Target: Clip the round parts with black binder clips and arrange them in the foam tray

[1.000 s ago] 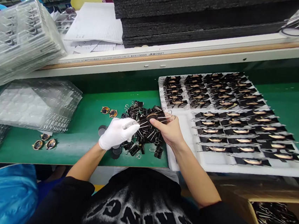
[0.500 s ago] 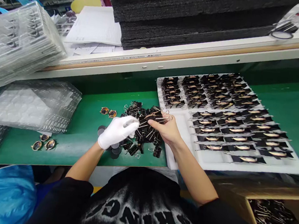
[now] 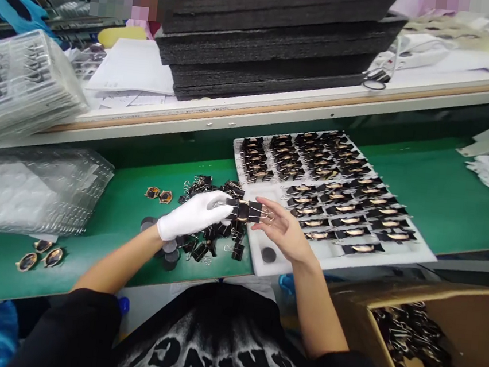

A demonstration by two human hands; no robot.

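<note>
My left hand (image 3: 196, 212), in a white glove, pinches the left binder clip of a small assembly. In it, two black binder clips (image 3: 255, 212) grip opposite sides of a gold-rimmed round piece (image 3: 243, 210) like a watch case, its dark face upward. My bare right hand (image 3: 285, 231) has its thumb and fingers at the edges of the right clip, around its wire handles. Beneath lies a heap of loose binder clips (image 3: 200, 251), partly hidden by my hands. Dark round discs (image 3: 170, 257) are piled beside my left wrist.
To the right, a white foam tray (image 3: 258, 260) carries rows of clipped pieces and one dark disc (image 3: 269, 255). Loose gold-rimmed pieces (image 3: 53, 256) lie left. Clear plastic trays (image 3: 32, 186) are stacked there. Black foam sheets (image 3: 257, 52) stand on the shelf. A cardboard box (image 3: 473, 326) holds binder clips.
The assembly has been turned so the round piece's face shows between the clips. My right hand's fingers have spread further around its clip. The view has swung right, bringing more of the box into sight.
</note>
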